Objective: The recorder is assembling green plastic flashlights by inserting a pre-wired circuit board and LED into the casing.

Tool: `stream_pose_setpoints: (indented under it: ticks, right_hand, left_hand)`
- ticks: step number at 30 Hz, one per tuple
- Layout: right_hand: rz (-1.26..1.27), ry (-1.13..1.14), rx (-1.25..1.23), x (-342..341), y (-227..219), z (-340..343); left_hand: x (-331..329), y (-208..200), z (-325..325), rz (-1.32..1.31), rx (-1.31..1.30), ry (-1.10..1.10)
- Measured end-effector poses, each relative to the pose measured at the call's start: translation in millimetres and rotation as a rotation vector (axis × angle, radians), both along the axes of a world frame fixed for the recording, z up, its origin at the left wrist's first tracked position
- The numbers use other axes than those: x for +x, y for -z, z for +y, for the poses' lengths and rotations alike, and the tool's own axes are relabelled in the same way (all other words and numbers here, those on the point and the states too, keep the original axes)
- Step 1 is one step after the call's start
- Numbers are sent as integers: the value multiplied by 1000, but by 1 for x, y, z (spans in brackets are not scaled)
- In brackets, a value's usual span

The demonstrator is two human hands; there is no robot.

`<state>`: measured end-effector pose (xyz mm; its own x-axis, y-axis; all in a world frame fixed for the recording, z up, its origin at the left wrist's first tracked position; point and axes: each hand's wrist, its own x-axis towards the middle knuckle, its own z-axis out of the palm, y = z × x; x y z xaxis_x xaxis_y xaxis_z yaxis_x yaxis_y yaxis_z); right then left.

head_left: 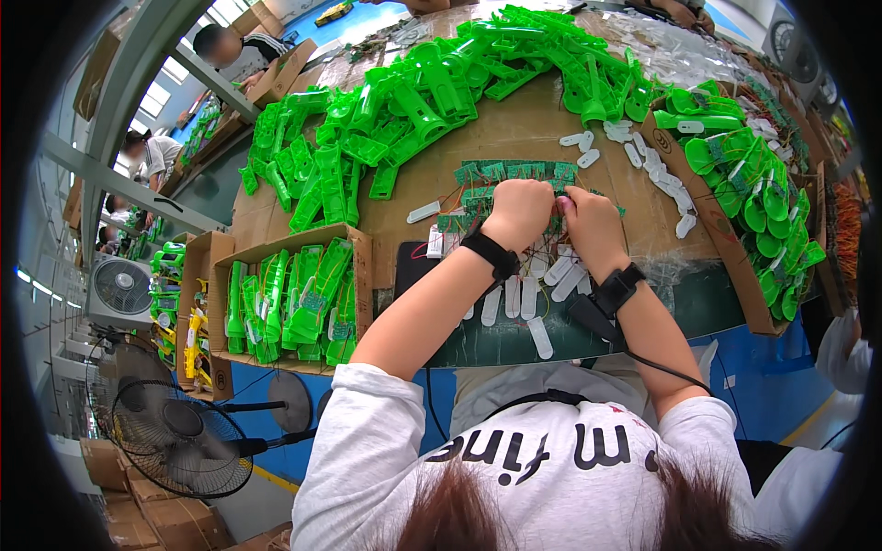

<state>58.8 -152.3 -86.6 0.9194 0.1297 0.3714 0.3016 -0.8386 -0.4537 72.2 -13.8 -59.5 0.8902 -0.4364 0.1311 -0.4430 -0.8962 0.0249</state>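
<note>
My left hand [520,212] and my right hand [593,227] are close together over the middle of the bench, fingers curled in and fingertips almost meeting. Whatever they pinch is too small and covered to make out. Green circuit boards [519,171] with thin wires lie just beyond and beside my knuckles. Below my wrists, several white oval plastic pieces [539,338] lie on the dark green bench edge [478,347]. Another white piece [424,212] rests left of the boards. My wrists carry a black band and a black strap with a cable.
Bright green plastic housings [427,87] are heaped across the far side of the cardboard-covered bench. A cardboard box [363,285] of green housings stands at left, another [726,234] at right. White pieces [663,174] trail toward the right box. A black fan [179,422] stands lower left; people sit beyond.
</note>
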Motion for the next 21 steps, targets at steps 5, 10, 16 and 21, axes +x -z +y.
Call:
stream_pose_setpoints:
  ticks: [5, 10, 16, 21]
  right_hand:
    - [-7, -95, 77, 2, -8, -11]
    - [-436, -120, -101, 13, -6, -18]
    - [282, -346, 356, 7, -29, -5]
    - [284, -289, 394, 8, -35, -8]
  left_hand:
    - [3, -4, 19, 110, -108, 82]
    - [5, -21, 29, 342, -254, 127]
    - [8, -1, 40, 115, -423, 279]
    - [1, -24, 46, 221, -256, 110]
